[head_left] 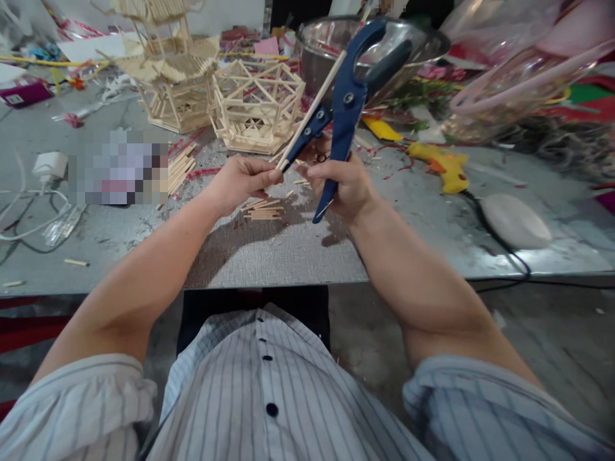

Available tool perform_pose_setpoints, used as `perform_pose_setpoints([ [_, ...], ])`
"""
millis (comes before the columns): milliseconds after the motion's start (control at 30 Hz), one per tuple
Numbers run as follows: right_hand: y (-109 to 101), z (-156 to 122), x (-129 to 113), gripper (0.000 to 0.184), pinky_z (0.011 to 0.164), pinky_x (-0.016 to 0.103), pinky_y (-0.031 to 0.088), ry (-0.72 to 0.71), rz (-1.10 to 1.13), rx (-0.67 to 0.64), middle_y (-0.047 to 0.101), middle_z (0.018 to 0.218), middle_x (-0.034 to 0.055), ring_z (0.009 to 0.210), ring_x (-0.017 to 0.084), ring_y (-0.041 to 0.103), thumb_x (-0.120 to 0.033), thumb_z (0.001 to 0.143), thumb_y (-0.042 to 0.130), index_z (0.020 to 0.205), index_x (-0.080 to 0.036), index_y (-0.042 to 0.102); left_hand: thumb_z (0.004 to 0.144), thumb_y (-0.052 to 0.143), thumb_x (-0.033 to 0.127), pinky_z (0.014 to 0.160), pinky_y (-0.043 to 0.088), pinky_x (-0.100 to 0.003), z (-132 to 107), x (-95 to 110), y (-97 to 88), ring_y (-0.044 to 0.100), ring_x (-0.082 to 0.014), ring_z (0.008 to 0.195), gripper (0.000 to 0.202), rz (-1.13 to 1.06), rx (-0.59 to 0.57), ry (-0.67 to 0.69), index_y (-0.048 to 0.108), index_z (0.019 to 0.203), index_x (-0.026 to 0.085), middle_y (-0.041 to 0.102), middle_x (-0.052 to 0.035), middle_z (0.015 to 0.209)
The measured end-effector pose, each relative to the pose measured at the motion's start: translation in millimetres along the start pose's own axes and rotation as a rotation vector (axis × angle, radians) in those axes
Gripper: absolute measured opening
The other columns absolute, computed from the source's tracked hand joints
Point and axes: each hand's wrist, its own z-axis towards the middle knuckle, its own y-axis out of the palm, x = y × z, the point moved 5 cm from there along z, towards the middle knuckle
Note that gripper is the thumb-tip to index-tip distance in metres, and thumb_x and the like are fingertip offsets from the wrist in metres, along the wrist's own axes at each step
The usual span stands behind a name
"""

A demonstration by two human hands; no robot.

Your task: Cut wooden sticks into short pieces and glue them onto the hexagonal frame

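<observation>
Pinched in the fingers of my left hand (247,182) is the lower end of a thin wooden stick (314,105), which slants up to the right. My right hand (348,182) is closed around a blue pipe cutter (346,115), its looped handle pointing up and away. The stick runs alongside the cutter's narrow arm; I cannot tell whether they touch. Beneath my hands lies a small pile of short cut sticks (262,210). Just beyond stands an open hexagonal stick frame (257,109), and left of it a tiered stick pagoda (175,83).
Longer sticks (180,168) lie left of my hands. At the right are a yellow glue gun (442,163) with a black cord and a pale oval object (516,221). A metal bowl (312,48) stands behind. A white charger (50,165) with cables lies far left.
</observation>
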Motion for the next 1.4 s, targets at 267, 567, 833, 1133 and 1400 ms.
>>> perform_pose_setpoints([
  [267, -36, 9, 15, 0.035, 0.098, 0.053, 0.05, 0.118, -0.308, 0.219, 0.072, 0.116, 0.0047, 0.115, 0.034, 0.062, -0.043, 0.079, 0.057, 0.112, -0.035, 0.06, 0.085, 0.074, 0.03, 0.066, 0.051, -0.027, 5, 8, -25.3, 0.059, -0.0101, 0.06, 0.021, 0.052, 0.114, 0.09, 0.07, 0.068, 0.018, 0.066, -0.0006, 0.061],
  [567, -18, 17, 26, 0.073, 0.112, 0.049, 0.042, -0.055, -0.702, -0.026, 0.06, 0.141, 0.0153, 0.133, 0.035, 0.053, -0.023, 0.071, 0.062, 0.143, -0.015, 0.052, 0.091, 0.066, 0.022, 0.066, 0.047, -0.028, 7, 15, -34.6, 0.055, -0.0084, 0.057, 0.024, 0.022, 0.061, 0.177, 0.069, 0.068, 0.018, 0.06, 0.0016, 0.06],
  [833, -19, 13, 17, 0.072, 0.11, 0.051, 0.042, -0.115, -0.762, -0.042, 0.059, 0.139, 0.0175, 0.131, 0.036, 0.052, -0.027, 0.073, 0.065, 0.143, -0.015, 0.05, 0.091, 0.067, 0.022, 0.072, 0.046, -0.029, 2, 23, -28.0, 0.055, -0.0102, 0.061, 0.031, 0.146, 0.039, 0.174, 0.068, 0.06, 0.016, 0.06, 0.001, 0.06],
  [1133, -16, 10, 11, 0.063, 0.109, 0.05, 0.043, -0.136, -0.788, -0.037, 0.063, 0.131, 0.0116, 0.125, 0.034, 0.056, -0.026, 0.072, 0.064, 0.134, -0.022, 0.055, 0.087, 0.068, 0.017, 0.064, 0.042, -0.028, 1, 25, -23.4, 0.052, -0.0112, 0.058, 0.032, 0.209, -0.039, 0.222, 0.067, 0.056, 0.019, 0.059, 0.0001, 0.056],
  [1400, -13, 6, 6, 0.065, 0.108, 0.049, 0.046, -0.078, -0.708, -0.06, 0.064, 0.133, 0.011, 0.126, 0.034, 0.058, -0.021, 0.073, 0.062, 0.138, -0.023, 0.057, 0.086, 0.068, 0.019, 0.058, 0.037, -0.027, 7, 15, -25.6, 0.053, -0.0104, 0.056, 0.03, 0.184, -0.062, 0.262, 0.066, 0.057, 0.018, 0.061, -0.0006, 0.056],
])
